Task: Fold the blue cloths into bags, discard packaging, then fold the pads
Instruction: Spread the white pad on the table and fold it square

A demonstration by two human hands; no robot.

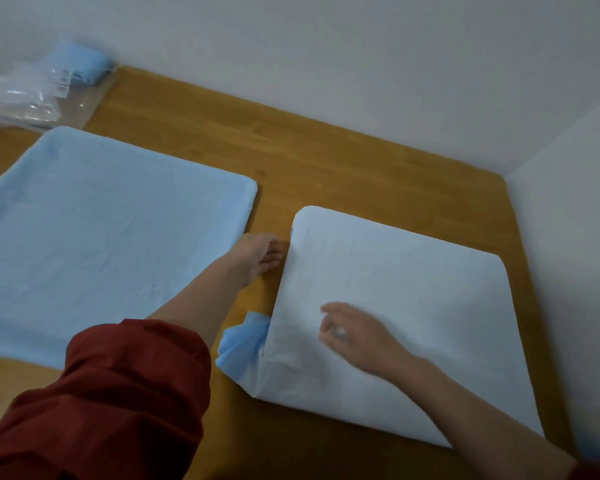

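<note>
A half-folded pad (pixel 413 306) is held on the table (pixel 326 161); the right hand (pixel 357 336) is rested atop, fingers loosely curled; the left hand (pixel 258 252) is laid at its edge, grip indiscernible. If released unevenly, the fold could be sprung open.

The right hand (pixel 357 336) on the white pad (pixel 413 306) is smeared with motion, its fingers unreadable. The blue pad (pixel 101 237) runs off the left edge. At the far left corner of the table (pixel 326 161) the plastic packaging (pixel 25 95) is blurred, labels illegible.
</note>
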